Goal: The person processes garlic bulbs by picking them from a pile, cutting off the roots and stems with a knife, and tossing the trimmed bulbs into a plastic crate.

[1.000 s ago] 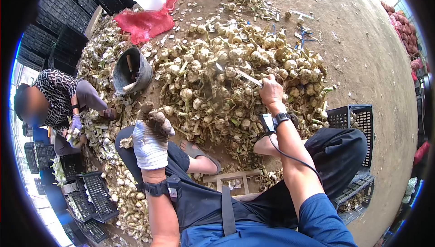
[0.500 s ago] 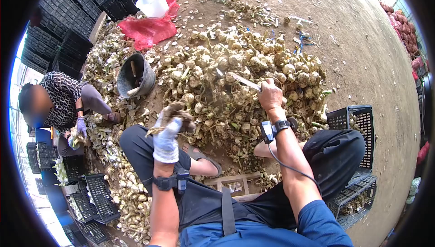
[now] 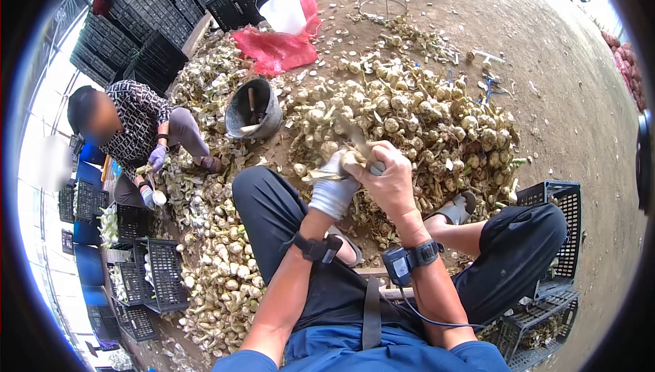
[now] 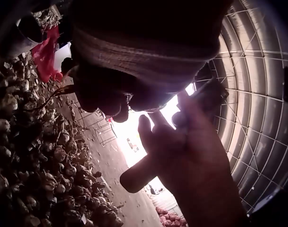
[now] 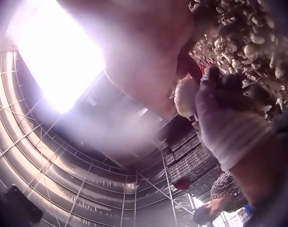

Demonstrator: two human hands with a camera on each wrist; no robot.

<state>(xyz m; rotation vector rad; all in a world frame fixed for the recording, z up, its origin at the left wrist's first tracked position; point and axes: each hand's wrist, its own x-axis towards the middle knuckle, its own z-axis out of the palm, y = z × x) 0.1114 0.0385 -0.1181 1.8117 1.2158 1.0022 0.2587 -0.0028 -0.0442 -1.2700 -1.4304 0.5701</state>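
My left hand (image 3: 333,193), in a soiled white knit glove, grips a garlic bulb (image 5: 185,98) in front of my body. Dry stalk and leaf (image 3: 321,175) stick out to the left of its fingers. Against it, my bare right hand (image 3: 392,182) holds a knife, whose blurred blade (image 3: 355,133) points up and away; its fingers hide the handle. The right thumb is right at the bulb in the head view. Beyond both hands spreads a large pile of untrimmed garlic (image 3: 437,123). The left wrist view shows the gloved hand (image 4: 139,61) dark against bright light.
Trimmed bulbs (image 3: 222,263) lie heaped left of my knee. A dark bucket (image 3: 235,116) holding wooden-handled tools stands beyond, near a red mesh bag (image 3: 276,51). Another person (image 3: 140,116) sits at left beside black crates (image 3: 167,273). More crates (image 3: 563,232) stand by my right leg.
The gloved hand has come up and right from over my left thigh, bringing the garlic bulb. The knife hand has drawn back from the pile to meet it. The head view has swung left.
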